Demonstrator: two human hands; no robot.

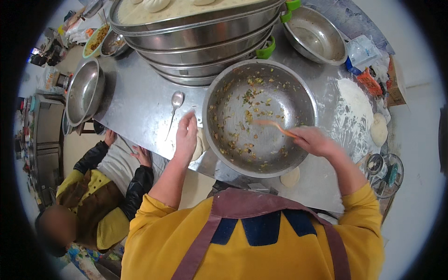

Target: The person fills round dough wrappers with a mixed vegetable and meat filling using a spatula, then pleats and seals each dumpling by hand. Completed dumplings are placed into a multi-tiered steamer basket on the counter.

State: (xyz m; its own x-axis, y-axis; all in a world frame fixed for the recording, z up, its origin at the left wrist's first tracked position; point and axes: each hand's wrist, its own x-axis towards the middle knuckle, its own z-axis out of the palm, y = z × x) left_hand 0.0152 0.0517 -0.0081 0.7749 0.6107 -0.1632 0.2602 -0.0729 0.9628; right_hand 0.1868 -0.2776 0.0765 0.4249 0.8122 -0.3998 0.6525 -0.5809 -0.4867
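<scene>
My right hand (311, 140) grips a thin orange utensil (280, 128), blurred by motion, its far end low inside a wide stainless steel bowl (259, 161). Bits of chopped vegetable filling (249, 96) cling to the bowl's floor and walls. Left of the bowl, my left hand (186, 134) is raised edge-on with its fingers extended and blurred. Close by its palm is a pale piece of dough (200, 144), partly hidden by the hand; whether they touch I cannot tell. A metal spoon (177, 99) lies on the steel table (140, 91) beyond that hand.
Stacked steamer trays (196, 45) with green handles hold buns (156, 4) on top. Steel basins (315, 35) stand at back right and left (85, 92). Flour (353, 108) and dough rounds (290, 176) lie at right. A seated person (101, 199) rests both hands at the left edge.
</scene>
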